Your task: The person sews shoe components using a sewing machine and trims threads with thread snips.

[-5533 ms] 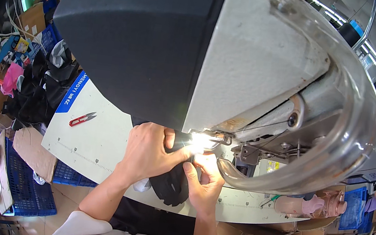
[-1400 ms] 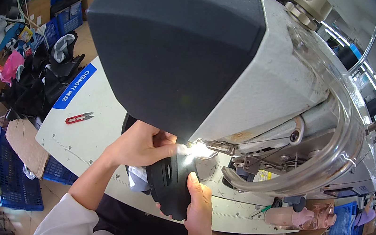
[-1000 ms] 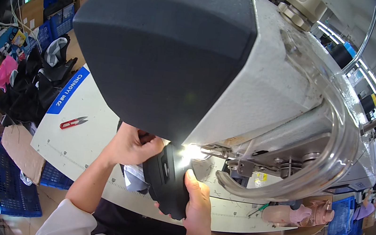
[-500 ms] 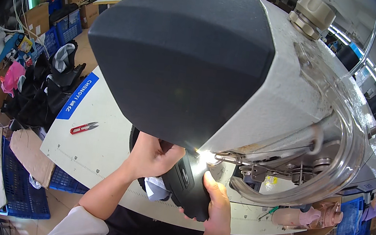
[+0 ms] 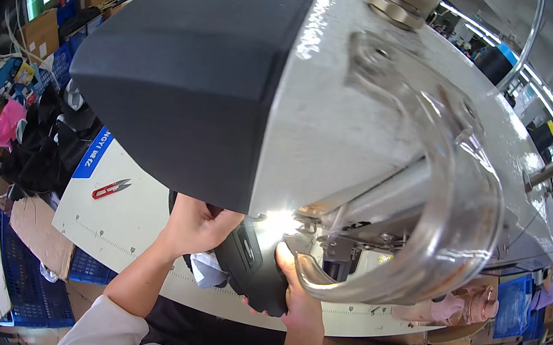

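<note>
Our hands are both at one black piece. Our left hand [image 5: 198, 228] is curled nearly closed with the thumb bent over, gripping its far left part; the fingertips are partly hidden by the machine head. Our right hand [image 5: 297, 294] has it between the thumb, laid along the top at the right edge, and fingers that come out underneath at the near end. The black piece [image 5: 261, 281] slants between our hands, over the near side of the counter [image 5: 142, 207], with a narrow slot in its face. Its far end reaches the bright lamp [image 5: 280, 222] below the sewing machine [image 5: 344, 132]. Grey-white cloth [image 5: 207, 272] shows just left of the piece, near our left hand.

A clear curved guard [image 5: 469, 219] arches on the right, its tip near our right thumb. Farther left on the counter we see red-handled snips [image 5: 110, 189], near a blue strip [image 5: 94, 154]. A pink bottle [image 5: 426, 311] is at the right. Black cloth [image 5: 49, 146] is heaped beyond the counter's left edge, and a blue crate [image 5: 31, 283] sits near left.
</note>
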The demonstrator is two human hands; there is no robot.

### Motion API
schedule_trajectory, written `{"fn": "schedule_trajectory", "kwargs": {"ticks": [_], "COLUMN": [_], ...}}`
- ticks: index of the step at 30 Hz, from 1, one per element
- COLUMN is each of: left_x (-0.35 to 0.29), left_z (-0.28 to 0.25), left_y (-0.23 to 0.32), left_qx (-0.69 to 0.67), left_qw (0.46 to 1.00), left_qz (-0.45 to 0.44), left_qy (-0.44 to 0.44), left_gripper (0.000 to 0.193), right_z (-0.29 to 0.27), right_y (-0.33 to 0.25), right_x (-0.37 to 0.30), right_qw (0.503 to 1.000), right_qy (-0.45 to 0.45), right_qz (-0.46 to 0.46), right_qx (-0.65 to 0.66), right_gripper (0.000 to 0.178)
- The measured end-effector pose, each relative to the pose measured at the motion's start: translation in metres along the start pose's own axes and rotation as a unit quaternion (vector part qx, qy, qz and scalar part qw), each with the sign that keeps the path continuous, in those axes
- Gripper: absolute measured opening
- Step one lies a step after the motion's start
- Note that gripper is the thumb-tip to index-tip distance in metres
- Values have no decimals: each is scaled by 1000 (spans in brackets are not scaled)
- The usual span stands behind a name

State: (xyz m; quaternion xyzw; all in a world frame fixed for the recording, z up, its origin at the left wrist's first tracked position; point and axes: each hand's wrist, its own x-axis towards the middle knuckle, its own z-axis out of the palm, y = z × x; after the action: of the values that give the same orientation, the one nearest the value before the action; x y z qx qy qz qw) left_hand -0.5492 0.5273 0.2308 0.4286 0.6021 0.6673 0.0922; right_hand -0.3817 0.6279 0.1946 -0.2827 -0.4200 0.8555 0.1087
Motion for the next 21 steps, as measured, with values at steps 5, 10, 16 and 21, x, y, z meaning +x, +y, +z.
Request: {"fn": "schedule_trajectory", "kwargs": {"ticks": [5, 10, 16, 21], "left_x": [2, -12, -44, -54], "left_z": [-3, -17, -22, -66], "left_y": [2, 44, 48, 36], "left_qx": [-1, -40, 382, 271], "left_qw": [999, 991, 887, 933], "left_qz": [-26, -74, 176, 233], "left_qy": [-19, -101, -189, -46], "left_gripper": [9, 11, 43, 27], "right_z": [10, 9, 16, 21], "right_y": [-10, -22, -10, 13], "right_x": [-5, -7, -1, 10], "right_qw": [999, 994, 991, 956], "right_qy": [-27, -108, -127, -103], "right_qz": [6, -22, -23, -202], "right_qx": [20, 10, -17, -184], "right_gripper": [45, 47, 50, 42]}}
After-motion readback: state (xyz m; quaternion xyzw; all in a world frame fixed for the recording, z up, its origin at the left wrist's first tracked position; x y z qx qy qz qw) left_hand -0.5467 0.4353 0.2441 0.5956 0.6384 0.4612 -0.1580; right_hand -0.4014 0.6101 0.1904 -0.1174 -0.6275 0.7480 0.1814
